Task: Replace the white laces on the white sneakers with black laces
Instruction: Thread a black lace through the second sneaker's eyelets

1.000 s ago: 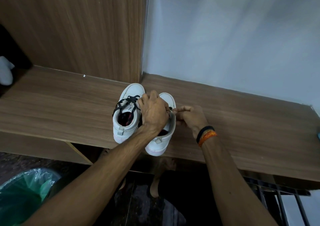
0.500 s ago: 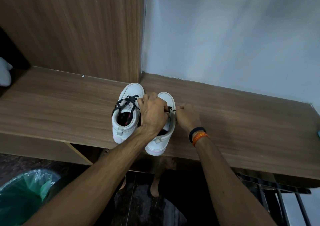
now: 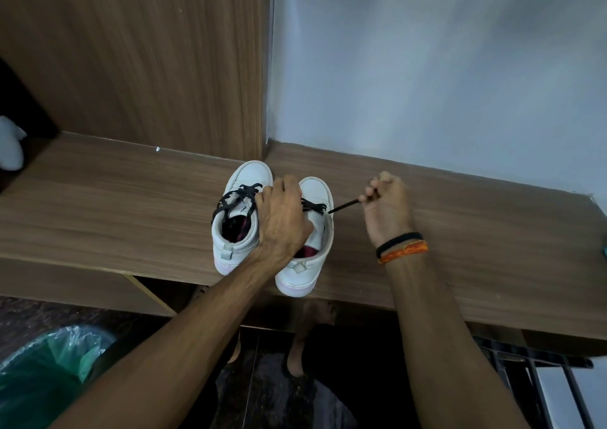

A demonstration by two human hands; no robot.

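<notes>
Two white sneakers stand side by side, toes away from me, on the wooden shelf [image 3: 460, 231]. The left sneaker [image 3: 236, 241] carries loose black lacing across its tongue. My left hand [image 3: 282, 222] lies over the right sneaker [image 3: 313, 192] and grips its top between the two shoes. A black lace [image 3: 343, 206] runs taut from that sneaker's right eyelets out to the right. My right hand [image 3: 386, 205] pinches its end, about a hand's width from the shoe. Black and orange bands circle my right wrist.
A wooden panel [image 3: 147, 61] rises behind the left sneaker and a pale wall [image 3: 427, 67] behind the right part of the shelf. A white object [image 3: 10, 146] sits at the far left. Below the shelf, a green-lined bin [image 3: 42, 373] stands left, bare feet in the middle, a dark rack at right.
My right hand has moved right, away from the right sneaker, drawing the black lace out taut. My left hand has stayed on the shoe.
</notes>
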